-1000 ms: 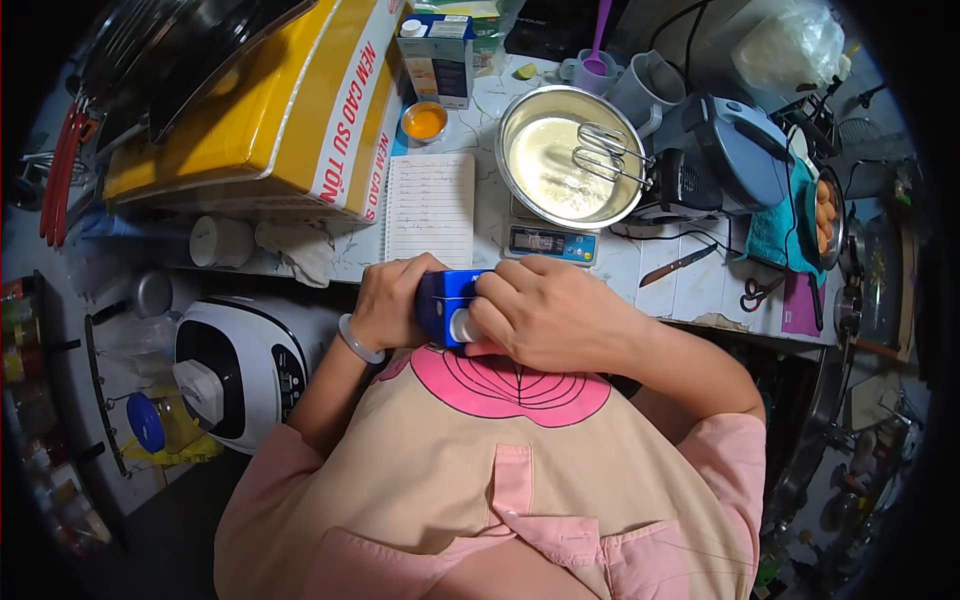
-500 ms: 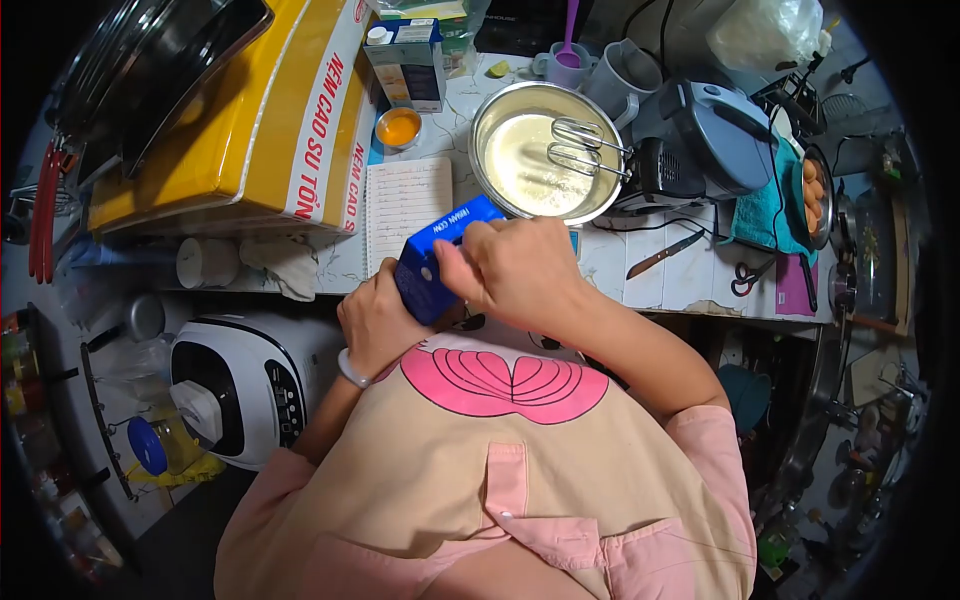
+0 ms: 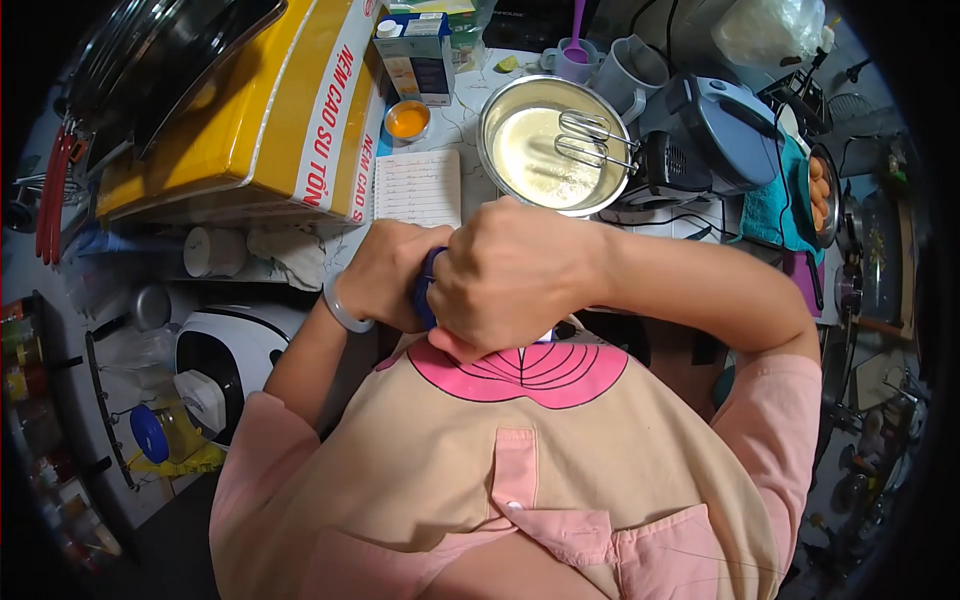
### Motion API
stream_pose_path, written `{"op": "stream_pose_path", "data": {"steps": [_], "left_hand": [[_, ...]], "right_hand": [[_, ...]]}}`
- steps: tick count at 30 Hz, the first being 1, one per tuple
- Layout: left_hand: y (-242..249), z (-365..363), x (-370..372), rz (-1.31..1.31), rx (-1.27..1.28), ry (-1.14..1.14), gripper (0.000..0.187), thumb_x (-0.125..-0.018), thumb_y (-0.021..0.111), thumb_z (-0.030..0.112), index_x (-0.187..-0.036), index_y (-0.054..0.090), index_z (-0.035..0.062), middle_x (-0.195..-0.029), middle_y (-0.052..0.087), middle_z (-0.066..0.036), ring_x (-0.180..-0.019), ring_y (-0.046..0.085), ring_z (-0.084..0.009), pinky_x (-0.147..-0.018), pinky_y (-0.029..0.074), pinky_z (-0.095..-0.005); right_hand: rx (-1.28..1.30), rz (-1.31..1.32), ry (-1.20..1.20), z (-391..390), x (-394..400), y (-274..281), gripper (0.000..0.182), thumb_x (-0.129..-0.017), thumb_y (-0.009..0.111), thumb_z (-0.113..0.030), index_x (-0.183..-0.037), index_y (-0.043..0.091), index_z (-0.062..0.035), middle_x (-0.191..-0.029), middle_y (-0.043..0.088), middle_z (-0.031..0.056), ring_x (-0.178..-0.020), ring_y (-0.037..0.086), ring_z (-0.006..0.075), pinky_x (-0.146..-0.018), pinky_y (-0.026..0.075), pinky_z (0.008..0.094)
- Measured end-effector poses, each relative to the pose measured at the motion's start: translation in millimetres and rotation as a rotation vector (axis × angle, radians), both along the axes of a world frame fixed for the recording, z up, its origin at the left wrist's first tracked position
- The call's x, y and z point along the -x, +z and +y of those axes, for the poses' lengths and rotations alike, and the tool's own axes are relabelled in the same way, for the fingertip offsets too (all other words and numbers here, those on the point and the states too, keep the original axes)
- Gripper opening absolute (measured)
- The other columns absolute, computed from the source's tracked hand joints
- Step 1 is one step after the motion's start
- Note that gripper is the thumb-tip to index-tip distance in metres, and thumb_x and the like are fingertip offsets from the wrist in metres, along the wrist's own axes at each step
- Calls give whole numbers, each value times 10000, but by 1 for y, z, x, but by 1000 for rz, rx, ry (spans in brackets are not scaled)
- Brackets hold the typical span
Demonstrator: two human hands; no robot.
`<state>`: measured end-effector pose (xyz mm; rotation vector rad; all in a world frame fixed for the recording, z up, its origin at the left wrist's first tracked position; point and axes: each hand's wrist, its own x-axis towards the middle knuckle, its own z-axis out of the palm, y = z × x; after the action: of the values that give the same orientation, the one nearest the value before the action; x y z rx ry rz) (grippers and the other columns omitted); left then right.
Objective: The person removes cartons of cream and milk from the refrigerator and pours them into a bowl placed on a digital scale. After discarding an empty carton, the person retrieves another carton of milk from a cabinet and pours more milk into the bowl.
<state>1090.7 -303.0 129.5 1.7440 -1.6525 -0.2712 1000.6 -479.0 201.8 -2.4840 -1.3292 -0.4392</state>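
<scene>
Gripping carton (image 3: 427, 288) in left hand (image 3: 383, 272), with right hand (image 3: 520, 275) curled over it; can't tell right's exact hold. Probably opening it; calls for firm bracing.

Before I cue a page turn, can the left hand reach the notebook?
Probably yes: the notebook lies just beyond the left hand, nothing between, but that hand seems to hold the blue carton.

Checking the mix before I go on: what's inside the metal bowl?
Inside the metal bowl lies a pale mixture, with two beaters reaching in over the rim. The mixture covers the bowl's bottom, so its depth can't be told.
</scene>
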Motion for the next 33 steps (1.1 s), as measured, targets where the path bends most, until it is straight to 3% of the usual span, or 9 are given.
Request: {"op": "stream_pose_path", "data": {"steps": [3, 6, 9, 10, 13, 17, 22, 26, 33], "left_hand": [[2, 4, -4, -40, -23, -49, 511, -500, 821, 310, -890, 593, 70, -667, 601, -131, -649, 620, -361, -544, 477, -397], [4, 3, -8, -105, -93, 3, 533, -506, 835, 340, -897, 600, 62, -685, 613, -140, -659, 626, -366, -559, 487, -399], [-2, 10, 18, -99, 76, 605, 543, -540, 845, 398, -874, 606, 42, -706, 625, -157, -672, 634, -374, -587, 503, -406], [-3, 5, 20, -100, 75, 596, 543, -540, 845, 398, -874, 606, 42, -706, 625, -157, -672, 634, -374, -587, 503, -406], [-8, -10, 33, -240, 28, 1074, 521, -594, 855, 377, -911, 654, 16, -780, 664, -180, -714, 650, -385, -640, 515, -373], [11, -18, 23, -364, 189, 1171, 558, -598, 856, 414, -917, 648, 5, -740, 655, -175, -700, 663, -377, -647, 519, -369], [27, -7, 10, -259, 326, 957, 607, -592, 866, 363, -1012, 624, -3, -810, 670, -133, -745, 683, -306, -702, 528, -351], [37, -12, 3, 127, 503, 636, 555, -569, 862, 332, -946, 627, -1, -746, 647, -101, -674, 661, -305, -635, 526, -370], [14, 25, -26, 445, 443, 446, 703, -560, 851, 253, -1129, 537, -13, -983, 621, -118, -904, 622, -251, -807, 486, -351]], "right_hand": [[0, -12, 202, 5, -7, 0, 375, -785, 618, -322, -546, 536, -46, -510, 513, 71, -431, 536, 248, -395, 422, 356], [-27, -6, -72, 2, -15, 4, 390, -805, 598, -328, -538, 569, -45, -535, 565, 93, -461, 570, 273, -408, 434, 382], [-17, 173, -535, 5, -21, 12, 399, -829, 575, -336, -559, 610, -45, -558, 592, 117, -491, 595, 294, -433, 451, 406], [-19, 268, -762, 8, -22, 13, 407, -842, 564, -340, -570, 631, -45, -570, 606, 129, -507, 608, 305, -445, 460, 418], [-57, 258, -887, 17, -41, 11, 410, -858, 547, -343, -595, 659, -49, -583, 614, 151, -529, 614, 331, -467, 470, 434], [-50, 248, -931, 17, -56, 37, 364, -880, 522, -336, -719, 720, -77, -678, 657, 143, -649, 663, 304, -538, 513, 397], [47, 214, -688, 6, -48, 70, 349, -882, 521, -333, -798, 745, -80, -735, 690, 126, -730, 696, 287, -621, 552, 379], [46, 114, -476, -4, -46, 78, 351, -866, 541, -350, -813, 745, -69, -718, 686, 123, -701, 691, 293, -643, 558, 384], [139, 105, -209, -1, -41, 111, 352, -853, 542, -348, -824, 746, -62, -690, 666, 136, -673, 682, 294, -626, 555, 385]]}}
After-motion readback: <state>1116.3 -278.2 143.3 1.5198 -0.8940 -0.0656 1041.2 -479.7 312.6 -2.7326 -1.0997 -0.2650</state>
